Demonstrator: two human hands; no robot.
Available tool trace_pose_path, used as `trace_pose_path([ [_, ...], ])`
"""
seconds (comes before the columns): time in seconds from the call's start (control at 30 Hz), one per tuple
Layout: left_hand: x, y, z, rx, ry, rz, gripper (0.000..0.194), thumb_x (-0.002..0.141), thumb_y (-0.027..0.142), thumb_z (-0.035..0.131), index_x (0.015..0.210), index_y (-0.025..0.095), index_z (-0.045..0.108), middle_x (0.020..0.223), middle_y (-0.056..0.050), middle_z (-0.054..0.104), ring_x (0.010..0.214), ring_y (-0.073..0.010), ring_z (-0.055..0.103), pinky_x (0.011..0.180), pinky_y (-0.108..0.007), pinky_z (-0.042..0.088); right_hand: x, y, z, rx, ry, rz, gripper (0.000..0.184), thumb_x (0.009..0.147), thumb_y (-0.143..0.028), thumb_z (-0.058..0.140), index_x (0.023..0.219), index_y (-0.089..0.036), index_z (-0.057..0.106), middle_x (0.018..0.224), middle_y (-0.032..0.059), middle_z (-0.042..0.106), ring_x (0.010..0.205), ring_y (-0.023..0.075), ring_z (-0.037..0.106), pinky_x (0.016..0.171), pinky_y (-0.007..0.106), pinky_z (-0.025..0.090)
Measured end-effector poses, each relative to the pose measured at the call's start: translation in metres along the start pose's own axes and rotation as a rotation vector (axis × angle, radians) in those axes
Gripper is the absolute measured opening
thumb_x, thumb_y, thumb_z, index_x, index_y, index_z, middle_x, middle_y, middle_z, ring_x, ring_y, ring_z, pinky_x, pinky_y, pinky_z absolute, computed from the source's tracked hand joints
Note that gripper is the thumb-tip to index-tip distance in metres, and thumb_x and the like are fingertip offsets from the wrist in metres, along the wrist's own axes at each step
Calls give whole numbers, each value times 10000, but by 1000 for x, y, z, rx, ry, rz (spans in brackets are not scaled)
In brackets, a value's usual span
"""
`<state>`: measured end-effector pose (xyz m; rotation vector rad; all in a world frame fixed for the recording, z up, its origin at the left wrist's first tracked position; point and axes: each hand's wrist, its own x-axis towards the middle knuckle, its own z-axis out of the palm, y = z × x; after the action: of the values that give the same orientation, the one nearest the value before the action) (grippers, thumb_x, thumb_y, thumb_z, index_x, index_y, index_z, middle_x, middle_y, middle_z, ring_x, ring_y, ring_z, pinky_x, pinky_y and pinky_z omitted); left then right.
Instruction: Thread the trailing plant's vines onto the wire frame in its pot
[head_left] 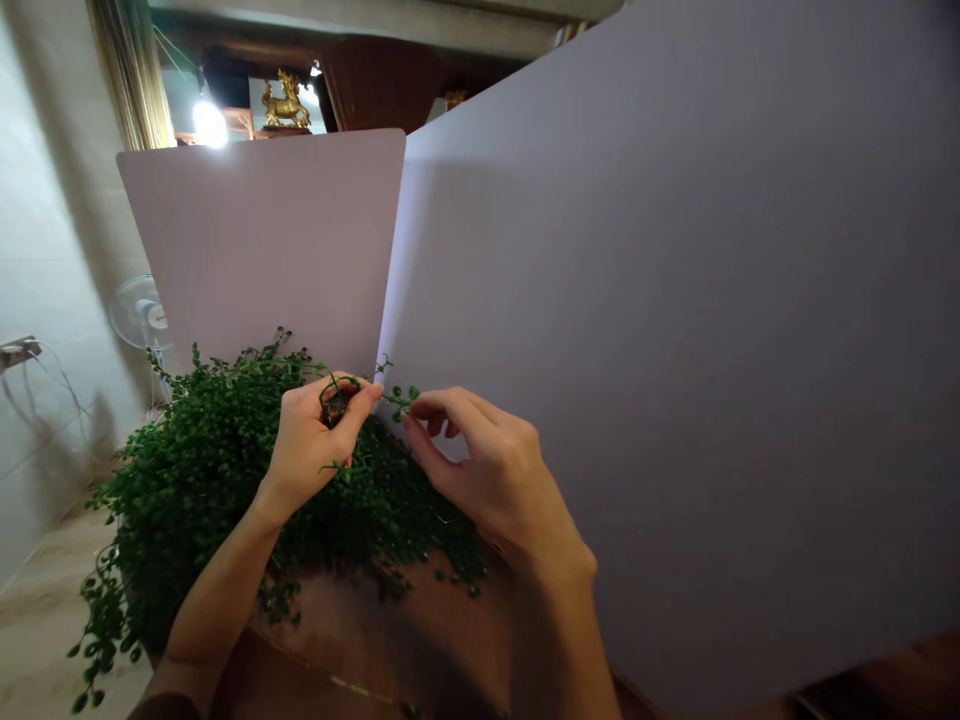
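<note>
A bushy green trailing plant (202,450) with tiny round leaves spreads over a brown wooden table (442,640). My left hand (315,440) is closed around a coiled length of a thin strand (390,397) from the plant. My right hand (480,460) pinches the same strand between thumb and forefinger just to the right, so the strand spans the short gap between both hands above the plant's right side.
Two large white boards stand upright behind and to the right: one (270,240) behind the plant, a bigger one (675,350) close on the right. A white fan (139,312) stands at the left by a tiled wall. A gold figurine (285,100) sits far back.
</note>
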<state>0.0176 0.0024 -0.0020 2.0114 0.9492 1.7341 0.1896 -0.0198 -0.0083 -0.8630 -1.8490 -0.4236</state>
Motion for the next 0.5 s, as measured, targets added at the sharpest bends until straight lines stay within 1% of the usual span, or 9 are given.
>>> trace_pose_path([
  [0.17, 1, 1, -1, 34, -8, 8, 227, 904, 348, 629, 773, 166, 657, 469, 87, 440, 338, -38, 418, 375, -169, 347, 0, 0, -5, 103, -122, -45, 192, 923, -121, 526, 994, -149, 703, 851, 51, 663, 689, 140, 592, 664, 281, 466],
  [0.33, 1, 2, -2, 32, -8, 7, 230, 896, 347, 633, 757, 166, 654, 474, 84, 436, 354, -44, 419, 384, -173, 354, -1, 1, -6, 159, -159, -31, 217, 913, -124, 532, 1041, -122, 707, 911, 77, 694, 715, 149, 633, 680, 285, 494],
  [0.4, 2, 1, -3, 40, 8, 2, 226, 891, 347, 638, 758, 166, 658, 475, 83, 432, 358, -46, 411, 383, -176, 351, -1, 2, -7, 155, -156, -33, 187, 904, -127, 545, 1006, -128, 701, 889, 67, 704, 710, 148, 641, 681, 281, 501],
  [0.5, 3, 0, -5, 40, 42, -3, 222, 885, 348, 645, 760, 165, 666, 489, 77, 449, 362, -46, 400, 381, -180, 347, -1, 3, -10, 129, -75, -31, 120, 886, -131, 570, 888, -156, 687, 773, 22, 694, 645, 127, 630, 647, 262, 496],
])
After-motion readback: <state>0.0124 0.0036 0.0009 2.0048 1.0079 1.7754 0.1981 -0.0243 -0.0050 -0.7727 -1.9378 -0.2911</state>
